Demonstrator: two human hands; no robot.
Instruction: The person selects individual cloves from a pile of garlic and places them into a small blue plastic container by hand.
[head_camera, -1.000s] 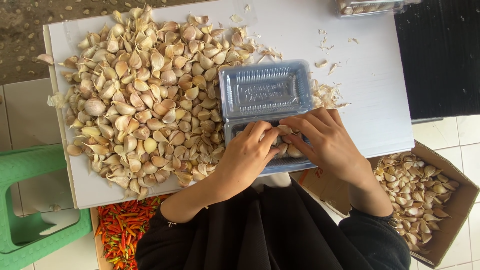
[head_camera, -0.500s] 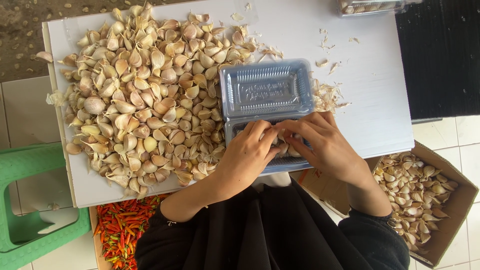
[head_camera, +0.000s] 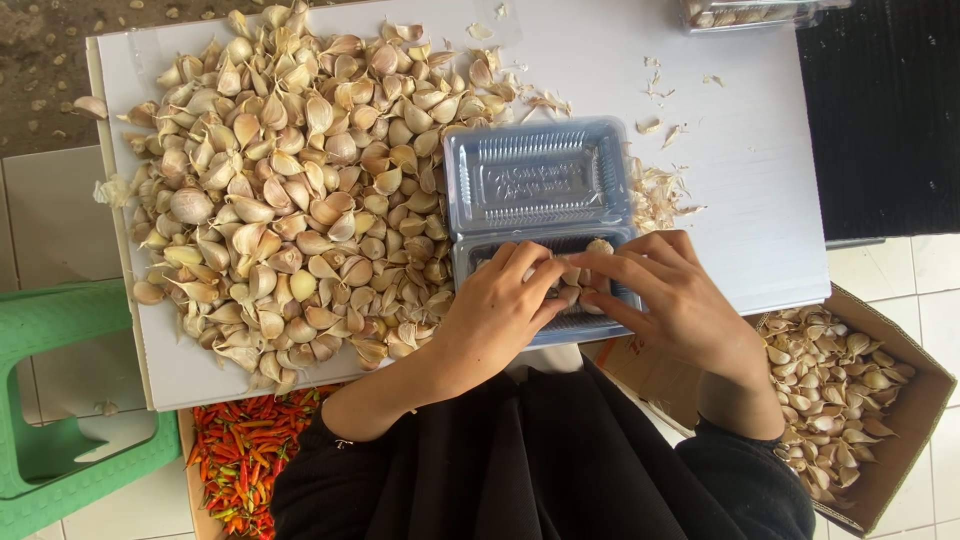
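Note:
A clear plastic clamshell box (head_camera: 538, 180) lies open on the white table (head_camera: 740, 150), its lid half towards the far side. Both my hands rest over the near half of the box. My left hand (head_camera: 500, 305) and my right hand (head_camera: 670, 295) meet fingertip to fingertip on garlic cloves (head_camera: 585, 275) lying inside that half. The cloves under my fingers are mostly hidden. A large heap of unpeeled garlic cloves (head_camera: 290, 190) covers the left part of the table, right beside my left hand.
A cardboard box of garlic cloves (head_camera: 850, 390) stands on the floor at the right. Red and green chillies (head_camera: 240, 460) lie in a tray below the table edge. A green plastic stool (head_camera: 60, 400) is at the left. Another clear container (head_camera: 750, 12) sits at the far edge.
My fingers have shifted slightly over the cloves in the near half of the box. The box and the heap stay where they were.

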